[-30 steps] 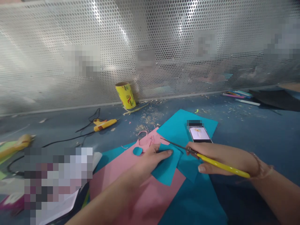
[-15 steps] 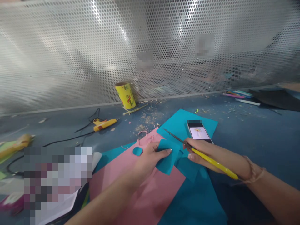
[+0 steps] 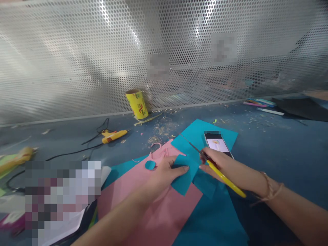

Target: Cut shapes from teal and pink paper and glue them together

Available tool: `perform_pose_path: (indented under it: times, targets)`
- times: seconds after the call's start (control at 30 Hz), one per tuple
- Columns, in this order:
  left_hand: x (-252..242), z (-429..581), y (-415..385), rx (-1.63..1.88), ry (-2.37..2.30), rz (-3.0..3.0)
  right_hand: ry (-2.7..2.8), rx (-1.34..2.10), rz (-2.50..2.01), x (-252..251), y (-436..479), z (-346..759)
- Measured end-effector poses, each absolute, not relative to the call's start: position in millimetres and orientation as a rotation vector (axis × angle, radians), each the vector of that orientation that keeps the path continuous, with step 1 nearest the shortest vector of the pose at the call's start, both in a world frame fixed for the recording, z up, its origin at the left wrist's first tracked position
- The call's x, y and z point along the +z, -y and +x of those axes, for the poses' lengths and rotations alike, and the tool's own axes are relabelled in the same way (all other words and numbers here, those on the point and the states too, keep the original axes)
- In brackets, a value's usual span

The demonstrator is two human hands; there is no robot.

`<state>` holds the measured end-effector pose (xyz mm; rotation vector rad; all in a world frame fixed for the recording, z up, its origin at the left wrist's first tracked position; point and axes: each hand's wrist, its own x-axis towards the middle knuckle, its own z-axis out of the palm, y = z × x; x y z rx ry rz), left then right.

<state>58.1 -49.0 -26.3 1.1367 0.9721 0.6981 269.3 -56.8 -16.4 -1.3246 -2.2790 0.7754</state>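
Between thumb and fingers, my left hand pinches a small piece of teal paper above the pink sheet. My right hand is closed round yellow-handled scissors, whose dark blades point up and left, beyond the held piece's top edge and apart from it. A small round teal cutout lies on the pink sheet, left of my left hand. Larger teal sheets spread beneath the pink one and to the right. A phone with a picture on its screen rests on teal paper behind my right hand.
A yellow glue gun with a black cord lies at the left, another farther left. A yellow tape roll stands by the perforated metal panel. Pens and black sheets sit at back right; scraps litter the blue table.
My right hand has shifted slightly left with the scissors, and their handles have swung left. The small teal piece has turned and dropped a little in my left hand.
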Motion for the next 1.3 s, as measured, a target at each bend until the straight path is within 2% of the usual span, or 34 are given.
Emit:
perform_pose_path:
  times: [0.17, 0.53, 0.73, 1.03, 1.3]
  targets:
    - [-15.3, 59.5, 56.5, 0.449, -0.923, 1.277, 2.103, 0.914, -1.202, -25.7, 61.2, 260.1]
    - [-23.8, 61.4, 53.4, 0.420, -1.024, 1.468, 2.080, 1.074, -1.145, -18.7, 68.2, 254.1]
    - [-24.8, 60.0, 50.5, 0.450, -0.933, 1.464, 2.028, 1.100, -1.079, -19.7, 68.3, 253.8]
    - [-24.0, 59.5, 52.6, 0.482, -0.994, 1.423, 2.005, 0.968, -1.147, -19.9, 62.5, 256.7]
    - [-30.7, 63.4, 44.3, 0.833, -1.033, 1.040, 2.035, 0.808, -1.299, -20.9, 54.1, 258.3]
